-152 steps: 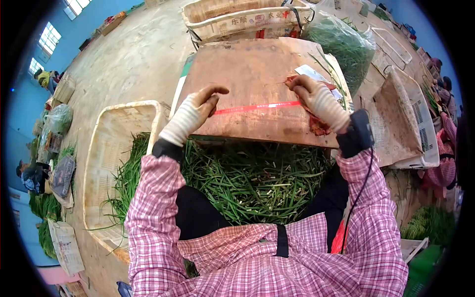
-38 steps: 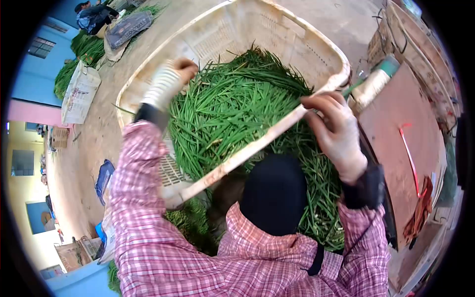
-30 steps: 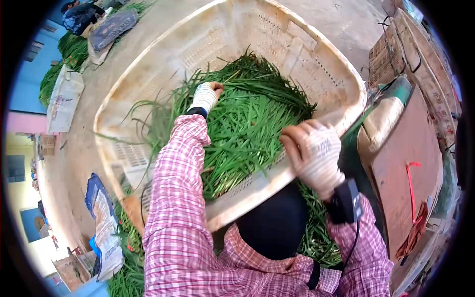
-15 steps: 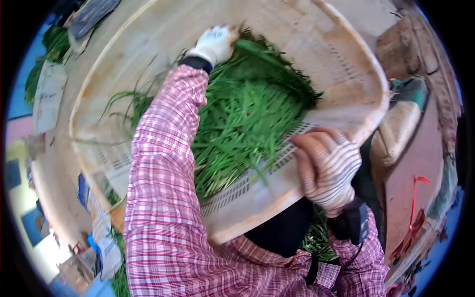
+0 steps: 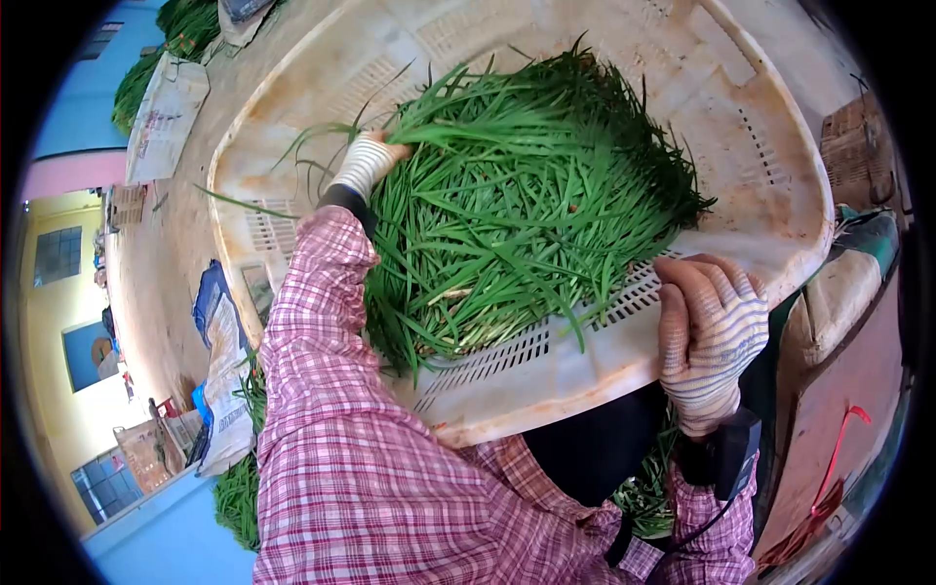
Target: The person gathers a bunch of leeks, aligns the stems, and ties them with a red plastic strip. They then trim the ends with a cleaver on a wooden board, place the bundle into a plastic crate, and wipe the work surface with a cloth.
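Slippage worries me most in the head view: the basket (image 5: pixel 546 390) is tipped toward my lap and only my right hand (image 5: pixel 710 341) steadies it, gloved fingers clamped over its near rim, so a loosening grip could let it roll and dump. The chives (image 5: pixel 526 205) lie heaped inside against the low slotted wall, with stalk ends already poking past it, and a hard pull might spill them over. My left hand (image 5: pixel 366 161) sits at the pile's left edge with its fingertips under the leaves, so I cannot tell whether they clutch a bunch. Half a second ago that hand was at the pile's far top; five seconds ago both hands lay on the brown board (image 5: pixel 799 439).
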`<state>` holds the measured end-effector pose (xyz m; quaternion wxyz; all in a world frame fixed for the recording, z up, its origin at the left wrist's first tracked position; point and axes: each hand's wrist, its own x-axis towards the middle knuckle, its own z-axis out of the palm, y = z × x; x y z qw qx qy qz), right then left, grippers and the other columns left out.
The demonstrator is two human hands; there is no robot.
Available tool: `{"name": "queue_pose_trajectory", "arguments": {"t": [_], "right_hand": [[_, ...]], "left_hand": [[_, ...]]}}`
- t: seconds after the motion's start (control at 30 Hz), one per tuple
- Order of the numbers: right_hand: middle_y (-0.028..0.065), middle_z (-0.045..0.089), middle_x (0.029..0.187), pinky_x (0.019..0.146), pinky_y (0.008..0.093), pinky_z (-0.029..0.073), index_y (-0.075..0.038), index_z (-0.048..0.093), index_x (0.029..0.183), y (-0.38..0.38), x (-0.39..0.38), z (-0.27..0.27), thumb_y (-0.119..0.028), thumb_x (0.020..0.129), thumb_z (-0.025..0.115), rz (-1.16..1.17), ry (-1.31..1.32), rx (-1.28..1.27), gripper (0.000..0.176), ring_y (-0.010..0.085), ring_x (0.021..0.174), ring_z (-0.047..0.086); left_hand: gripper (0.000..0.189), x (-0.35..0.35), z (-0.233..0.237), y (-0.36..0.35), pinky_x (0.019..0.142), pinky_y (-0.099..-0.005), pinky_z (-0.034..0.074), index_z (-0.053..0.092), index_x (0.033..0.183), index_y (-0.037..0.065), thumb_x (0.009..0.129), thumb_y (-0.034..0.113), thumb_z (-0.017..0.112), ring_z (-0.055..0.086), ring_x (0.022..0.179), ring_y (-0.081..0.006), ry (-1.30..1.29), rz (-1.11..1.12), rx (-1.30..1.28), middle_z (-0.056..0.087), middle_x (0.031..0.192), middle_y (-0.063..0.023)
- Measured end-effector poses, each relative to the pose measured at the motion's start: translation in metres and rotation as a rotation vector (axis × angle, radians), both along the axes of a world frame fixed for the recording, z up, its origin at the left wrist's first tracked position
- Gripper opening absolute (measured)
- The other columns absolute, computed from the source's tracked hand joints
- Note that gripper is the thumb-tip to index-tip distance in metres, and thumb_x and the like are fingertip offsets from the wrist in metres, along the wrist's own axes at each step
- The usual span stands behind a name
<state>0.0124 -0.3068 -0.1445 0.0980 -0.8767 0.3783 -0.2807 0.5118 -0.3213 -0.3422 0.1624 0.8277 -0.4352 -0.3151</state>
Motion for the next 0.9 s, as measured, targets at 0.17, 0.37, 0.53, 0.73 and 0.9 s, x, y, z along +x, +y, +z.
{"name": "queue_pose_trajectory", "arguments": {"t": [0.17,0.37,0.53,0.73,0.9], "right_hand": [[0.0067,0.068,0.09,0.079,0.0427,0.047,-0.01,0.07,0.097,0.001,0.002,0.0,-0.013,0.08,0.068,0.005,0.005,-0.003,0.017,0.0302,0.087,0.065],[0.0078,0.068,0.097,0.083,0.0429,0.047,-0.01,0.07,0.103,0.002,-0.003,0.0,-0.014,0.081,0.068,-0.001,0.017,0.027,0.023,0.0311,0.094,0.064],[0.0136,0.062,0.129,0.097,0.0459,0.045,-0.009,0.059,0.131,0.0,0.003,0.006,-0.017,0.081,0.07,0.047,-0.041,0.006,0.052,0.0354,0.123,0.057],[0.0194,0.065,0.119,0.107,0.0509,0.038,-0.006,0.033,0.152,-0.017,0.003,0.024,-0.049,0.08,0.069,0.419,0.235,0.316,0.091,0.0362,0.114,0.061],[0.017,0.069,0.088,0.074,0.0429,0.051,-0.008,0.059,0.126,-0.011,0.006,0.017,-0.027,0.088,0.071,0.262,0.145,0.438,0.045,0.037,0.08,0.067]], "left_hand": [[0.03,-0.011,0.061,0.016,0.048,-0.0315,0.036,0.065,0.099,0.008,0.083,0.031,0.077,0.046,0.053,-0.0125,0.044,0.434,-0.138,0.058,0.071,-0.0001],[0.03,-0.103,0.126,0.004,0.053,-0.0296,0.041,0.06,0.103,0.013,0.09,0.038,0.067,0.05,0.062,-0.0119,0.547,0.261,-0.106,0.057,0.078,0.0009],[0.033,-0.28,0.157,0.019,0.058,-0.0329,0.052,0.061,0.106,0.004,0.095,0.035,0.059,0.064,0.066,-0.0165,0.761,-0.213,0.064,0.064,0.078,-0.0071],[0.034,-0.301,0.199,0.045,0.056,-0.0306,0.049,0.066,0.099,-0.002,0.092,0.031,0.065,0.062,0.066,-0.0157,0.913,-0.464,0.174,0.068,0.077,-0.0096],[0.051,-0.209,0.205,0.033,0.072,-0.0277,0.056,0.06,0.132,0.002,0.092,0.033,0.066,0.066,0.085,-0.0146,0.774,-0.511,0.067,0.071,0.11,-0.0097]]}}
